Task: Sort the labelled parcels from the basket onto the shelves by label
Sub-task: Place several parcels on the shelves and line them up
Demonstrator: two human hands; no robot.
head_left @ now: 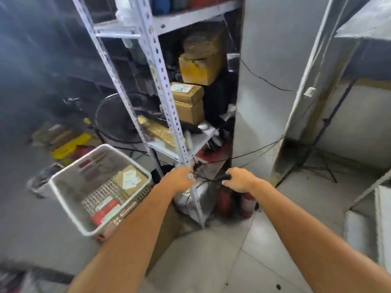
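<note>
Head view, stock of items before you:

- Your left hand point(179, 178): low at the foot of the rack post point(160, 81), fingers curled over a small white piece. Blur hides whether you hold it, so that grip cannot be told.
- Your right hand point(237, 179): level with the left and near it, fingers closed round the end of a black cord point(226, 177).
- Silver parcel point(191, 198): just beneath both hands, on the bottom level of the rack.
- White basket point(63, 180): on the floor to your left. Inside it are a brown labelled parcel point(130, 179) at the far corner and a red parcel point(103, 210) nearer you.
- Rack shelves: a yellow box point(201, 68) above, with a brown labelled box point(187, 102) below it.
- Two red cylinders point(225, 200): standing right of the silver parcel.
- Black fan point(114, 117): behind the basket.
- Black cables point(254, 153): strung from the rack to the right.
</note>
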